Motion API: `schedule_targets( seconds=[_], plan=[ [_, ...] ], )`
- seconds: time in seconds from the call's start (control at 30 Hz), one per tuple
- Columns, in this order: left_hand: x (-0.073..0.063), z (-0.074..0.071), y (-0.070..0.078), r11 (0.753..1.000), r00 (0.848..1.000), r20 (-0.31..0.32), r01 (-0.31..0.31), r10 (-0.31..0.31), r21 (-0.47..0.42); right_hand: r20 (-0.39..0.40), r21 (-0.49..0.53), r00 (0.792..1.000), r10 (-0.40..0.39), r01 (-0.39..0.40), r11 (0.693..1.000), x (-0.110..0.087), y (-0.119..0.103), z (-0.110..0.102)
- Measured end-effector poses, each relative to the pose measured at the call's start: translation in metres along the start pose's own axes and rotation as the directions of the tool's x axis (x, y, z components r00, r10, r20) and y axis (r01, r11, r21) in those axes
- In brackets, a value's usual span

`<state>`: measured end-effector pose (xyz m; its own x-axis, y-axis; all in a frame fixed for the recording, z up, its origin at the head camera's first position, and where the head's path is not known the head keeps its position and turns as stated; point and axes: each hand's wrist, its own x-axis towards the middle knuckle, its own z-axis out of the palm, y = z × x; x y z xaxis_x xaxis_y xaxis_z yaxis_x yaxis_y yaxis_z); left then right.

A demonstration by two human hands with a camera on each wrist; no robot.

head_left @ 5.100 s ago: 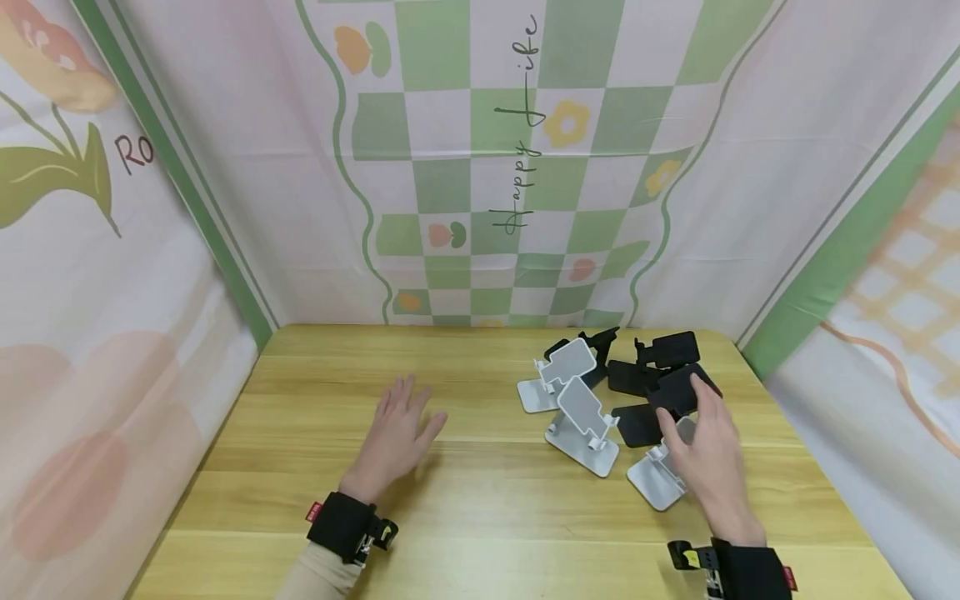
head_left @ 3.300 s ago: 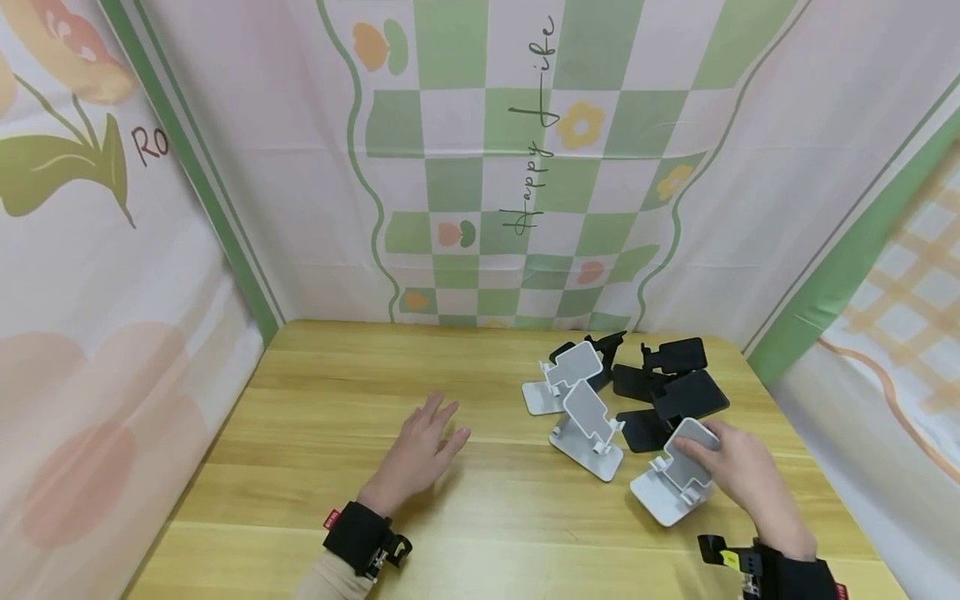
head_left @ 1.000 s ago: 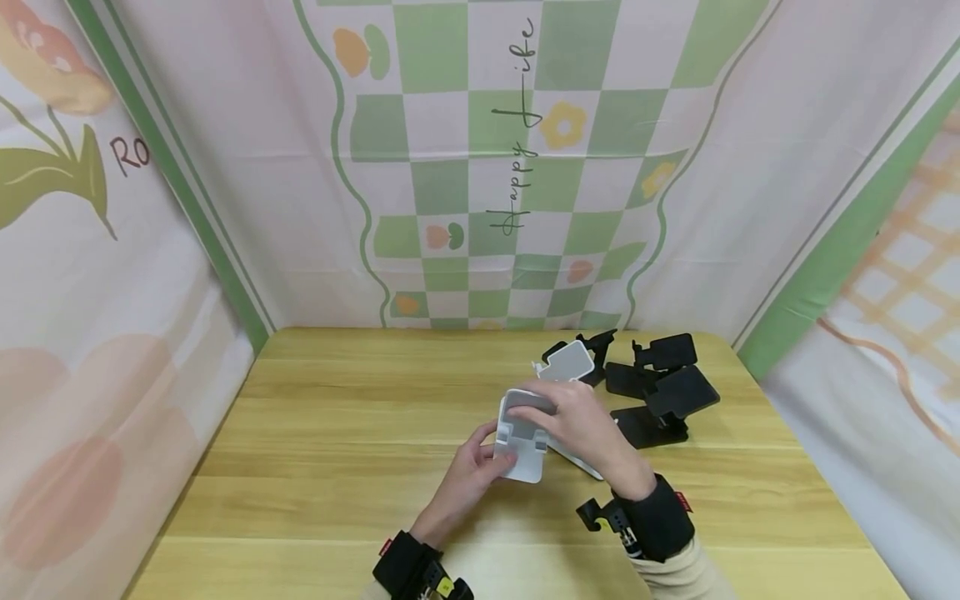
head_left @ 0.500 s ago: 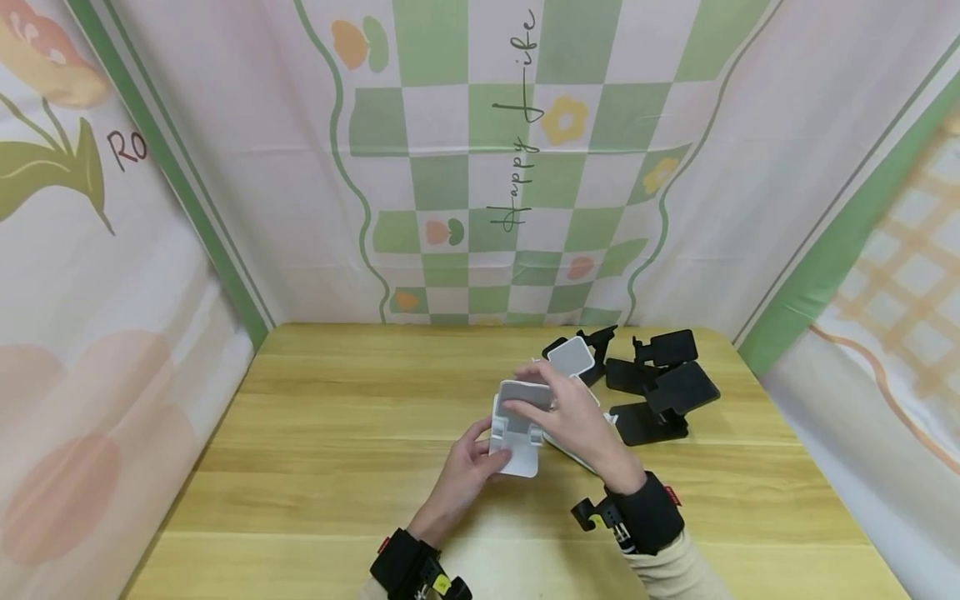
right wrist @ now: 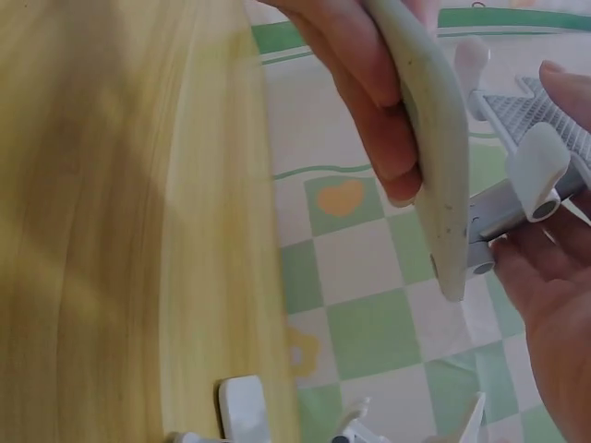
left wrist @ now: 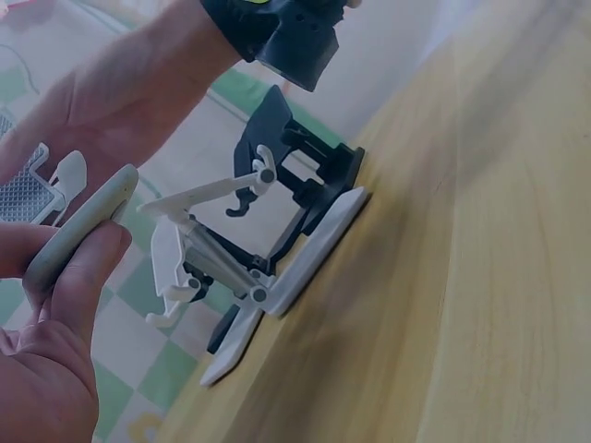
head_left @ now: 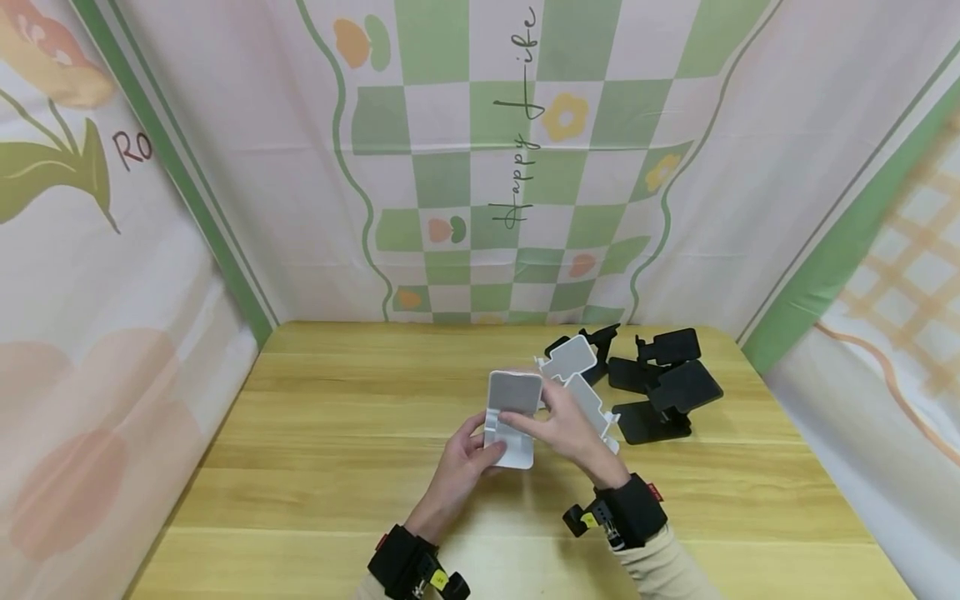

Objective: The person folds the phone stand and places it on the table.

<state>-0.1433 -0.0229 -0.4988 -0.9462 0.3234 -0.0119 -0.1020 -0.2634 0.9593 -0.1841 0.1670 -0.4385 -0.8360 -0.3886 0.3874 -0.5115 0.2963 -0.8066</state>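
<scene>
A white folding phone stand (head_left: 514,392) with a grey padded plate is held up off the table between both hands. My left hand (head_left: 457,467) grips its base, thumb on the upper face. My right hand (head_left: 567,427) pinches the padded plate at its right side, thumb in front and fingers behind. In the left wrist view the thick base (left wrist: 78,231) sits between left thumb and fingers. The right wrist view shows the hinge arm (right wrist: 503,214) between base and plate, and the right hand's fingers (right wrist: 559,268) behind it.
Just right of the hands, two more white phone stands (head_left: 568,358) stand unfolded, the nearer one partly behind my right hand. Several black phone stands (head_left: 686,387) crowd the back right of the wooden table (head_left: 337,400). A printed curtain (head_left: 315,233) surrounds the table's back and sides.
The right hand picked the white stand from the front right and brought it to the middle, where the left hand took its base. Lately the padded plate has tipped back and the stand shifted slightly left.
</scene>
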Motion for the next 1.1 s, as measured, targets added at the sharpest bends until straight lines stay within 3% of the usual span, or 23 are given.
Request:
schedule_targets(
  seconds=[0.67,1.1],
  plan=[
    [-0.0030,-0.0035,-0.0012,1.000,1.000,0.009,0.018,-0.019,0.018,-0.025,-0.039,1.000,0.009,-0.010,0.999,-0.0031,0.0076,0.0042],
    [-0.0026,-0.0055,-0.0014,1.000,1.000,0.010,0.025,-0.025,0.007,-0.062,-0.082,0.998,-0.027,0.022,0.996,-0.0032,0.0062,0.0073]
  ],
)
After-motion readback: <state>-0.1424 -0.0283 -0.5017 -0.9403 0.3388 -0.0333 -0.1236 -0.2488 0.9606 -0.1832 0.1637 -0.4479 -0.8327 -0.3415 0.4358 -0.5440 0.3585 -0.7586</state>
